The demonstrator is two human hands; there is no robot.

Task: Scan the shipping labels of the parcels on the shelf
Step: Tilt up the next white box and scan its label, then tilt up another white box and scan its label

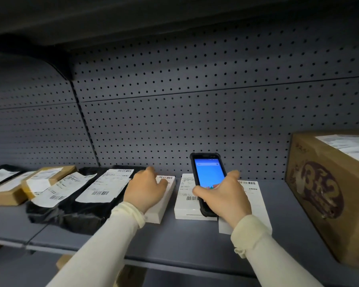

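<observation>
A: What's nearest, and what gets lost there?

B: Two cream sleeves (104, 241) rise from the bottom edge, cut off below the elbow. Under the grey shelf (174, 245) the lower level is too dark to read.

A: The hands?

B: The right hand (224, 195) curls its thumb and fingers round a black handheld scanner (208, 183), tilted with its blue screen facing the camera; the screen text is too small to read. The left hand (146, 187) lies palm down on a white box (162, 204), fingers gently bent over its top and covering most of its label, so only a barcode strip shows at the far end. Whether it grips or merely rests, I cannot tell.

A: And the parcels around them?

B: They sit in a row on the shelf. The scanner hides part of a second white box (187, 206), whose barcode peeps out just left of it. A white flat parcel (255, 204) lies under the right wrist, largely hidden. Left of the hands are black bags (75, 214) with long white labels (106, 185), barcodes plain, print illegible. Further left sit brown cartons (48, 175), the outermost cropped. At the right edge a large cardboard box (327, 189) with a purple printed design is cut off, its top label partly out of view.

A: Behind?

B: A grey perforated back panel (195, 110), darkening towards the shelf above.
</observation>
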